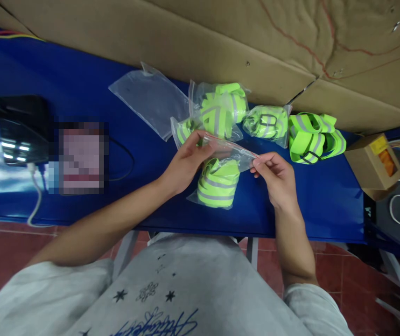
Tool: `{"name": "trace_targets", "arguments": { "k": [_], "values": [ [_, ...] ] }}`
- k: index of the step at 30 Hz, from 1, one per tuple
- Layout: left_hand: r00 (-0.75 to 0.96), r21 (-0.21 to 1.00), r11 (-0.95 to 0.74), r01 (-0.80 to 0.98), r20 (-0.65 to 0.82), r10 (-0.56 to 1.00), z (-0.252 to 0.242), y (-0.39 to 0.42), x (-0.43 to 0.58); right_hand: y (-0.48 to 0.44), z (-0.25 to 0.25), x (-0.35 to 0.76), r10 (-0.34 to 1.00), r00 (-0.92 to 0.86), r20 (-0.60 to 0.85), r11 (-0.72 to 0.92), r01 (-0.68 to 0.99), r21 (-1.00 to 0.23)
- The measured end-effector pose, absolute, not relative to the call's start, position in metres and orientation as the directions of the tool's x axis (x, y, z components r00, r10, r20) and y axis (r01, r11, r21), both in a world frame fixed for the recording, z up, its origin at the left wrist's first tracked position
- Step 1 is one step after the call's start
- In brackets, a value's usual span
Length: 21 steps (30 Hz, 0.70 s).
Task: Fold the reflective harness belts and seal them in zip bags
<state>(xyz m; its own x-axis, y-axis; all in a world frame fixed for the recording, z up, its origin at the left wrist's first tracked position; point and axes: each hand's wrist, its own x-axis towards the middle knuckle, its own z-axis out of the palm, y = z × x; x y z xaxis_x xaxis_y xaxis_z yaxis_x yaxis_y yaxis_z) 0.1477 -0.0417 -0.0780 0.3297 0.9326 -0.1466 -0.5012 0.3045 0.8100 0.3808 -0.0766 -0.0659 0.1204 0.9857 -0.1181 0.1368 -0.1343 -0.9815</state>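
My left hand [185,161] and my right hand [277,178] both pinch the top edge of a clear plastic bag [231,151] over the blue table [80,79]. A rolled neon-yellow reflective band [217,183] sits inside that bag. The left fingers grip the bag's left end and the right fingers grip its right end. Behind my hands lie two bagged bands [221,109] and a third bagged one [267,123]. An unbagged band [313,137] lies to the right.
An empty clear bag [149,95] lies flat at the back left. A black device with cables [23,128] and a blurred card [80,156] sit at the left. A small cardboard box [373,163] stands at the right edge. Brown cardboard [221,42] lines the back.
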Motion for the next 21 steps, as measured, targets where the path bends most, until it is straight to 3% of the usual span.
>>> {"name": "trace_targets", "arguments": {
  "k": [8, 21],
  "values": [
    [0.369, 0.890, 0.265, -0.372, -0.120, 0.922, -0.0786, -0.0431, 0.1453, -0.0824, -0.0623, 0.3826, 0.992, 0.118, -0.052, -0.071, 0.163, -0.984],
    [0.417, 0.895, 0.265, -0.359, -0.100, 0.903, -0.0832, -0.0449, 0.1448, -0.0816, -0.0636, 0.3768, 0.997, 0.060, 0.042, 0.025, 0.264, -0.964]
  ]
}}
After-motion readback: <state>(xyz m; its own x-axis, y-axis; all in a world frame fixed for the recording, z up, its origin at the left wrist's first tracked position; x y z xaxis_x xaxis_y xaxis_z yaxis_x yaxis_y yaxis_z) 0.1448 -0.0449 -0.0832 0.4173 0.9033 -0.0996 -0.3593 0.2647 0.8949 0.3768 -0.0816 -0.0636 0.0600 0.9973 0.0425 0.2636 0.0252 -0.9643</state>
